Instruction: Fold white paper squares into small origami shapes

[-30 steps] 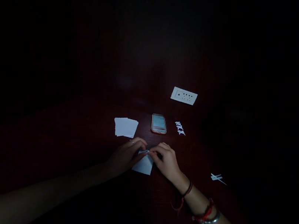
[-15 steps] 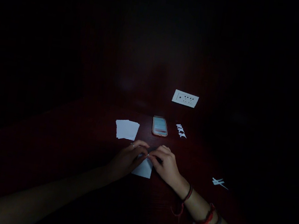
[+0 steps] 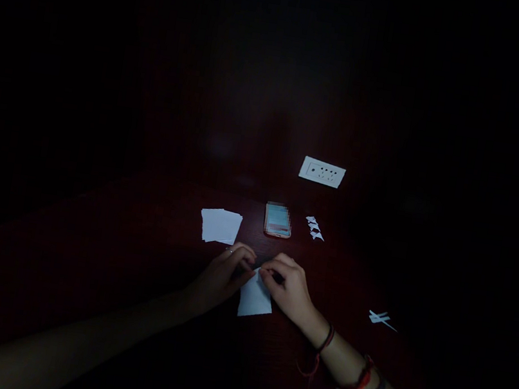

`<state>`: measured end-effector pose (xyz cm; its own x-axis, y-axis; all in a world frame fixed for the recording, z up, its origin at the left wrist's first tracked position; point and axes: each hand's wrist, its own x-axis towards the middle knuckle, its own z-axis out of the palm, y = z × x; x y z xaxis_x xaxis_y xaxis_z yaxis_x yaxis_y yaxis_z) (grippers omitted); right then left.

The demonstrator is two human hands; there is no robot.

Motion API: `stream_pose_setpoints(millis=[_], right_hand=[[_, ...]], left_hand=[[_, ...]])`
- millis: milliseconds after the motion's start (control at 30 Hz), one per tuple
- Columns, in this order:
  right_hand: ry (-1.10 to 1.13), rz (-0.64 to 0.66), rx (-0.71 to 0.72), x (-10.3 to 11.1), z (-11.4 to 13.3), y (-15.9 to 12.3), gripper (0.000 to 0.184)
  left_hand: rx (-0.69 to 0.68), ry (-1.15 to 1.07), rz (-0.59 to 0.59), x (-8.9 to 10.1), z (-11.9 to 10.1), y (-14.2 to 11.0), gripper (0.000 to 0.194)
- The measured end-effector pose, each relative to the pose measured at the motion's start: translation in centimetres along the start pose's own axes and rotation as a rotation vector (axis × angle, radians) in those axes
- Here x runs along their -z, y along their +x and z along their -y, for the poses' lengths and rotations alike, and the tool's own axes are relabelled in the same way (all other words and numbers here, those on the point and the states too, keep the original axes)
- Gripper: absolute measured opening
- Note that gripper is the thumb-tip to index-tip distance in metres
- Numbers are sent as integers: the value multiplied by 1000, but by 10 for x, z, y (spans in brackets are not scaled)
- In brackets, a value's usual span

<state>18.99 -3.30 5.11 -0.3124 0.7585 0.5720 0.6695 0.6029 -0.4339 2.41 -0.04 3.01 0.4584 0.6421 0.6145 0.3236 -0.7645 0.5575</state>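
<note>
A small white sheet of paper (image 3: 256, 298) lies slightly turned on the dark red table, its far edge between my two hands. My left hand (image 3: 229, 276), with a ring on one finger, has its thumb and fingers closed at the paper's far left corner. At the far right corner, the bent fingers and thumb of my right hand (image 3: 288, 282) pinch the paper. My fingers cover most of the far edge, so any fold there is hard to make out.
Beyond my left hand lies a stack of white paper sheets (image 3: 220, 225). A phone (image 3: 278, 220) with a blurred screen is at the back, beside several small folded paper pieces (image 3: 315, 227). Thin paper strips (image 3: 381, 319) lie at the right. A socket plate (image 3: 322, 172) is on the wall.
The paper has turned a little and shifted right and nearer to me. Both hands have stayed at its far edge. The whole view has shifted slightly.
</note>
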Motion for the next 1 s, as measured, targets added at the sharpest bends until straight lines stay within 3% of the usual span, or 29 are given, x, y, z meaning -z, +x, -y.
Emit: stream_pose_setpoints(millis=[133, 300, 567, 800, 1000], right_hand=[[41, -17, -40, -1, -4, 1, 13], [70, 25, -47, -3, -12, 1, 10], [-30, 95, -15, -4, -13, -2, 10], [-1, 74, 13, -1, -6, -2, 10], [-116, 75, -17, -7, -6, -2, 11]], left_hand=[[74, -62, 67, -3, 10, -1, 15], [108, -80, 68, -1, 13, -2, 15], [95, -20, 195, 6, 0, 0, 11], [59, 94, 241, 3, 4, 0, 13], [9, 146, 241, 1, 6, 1, 17]])
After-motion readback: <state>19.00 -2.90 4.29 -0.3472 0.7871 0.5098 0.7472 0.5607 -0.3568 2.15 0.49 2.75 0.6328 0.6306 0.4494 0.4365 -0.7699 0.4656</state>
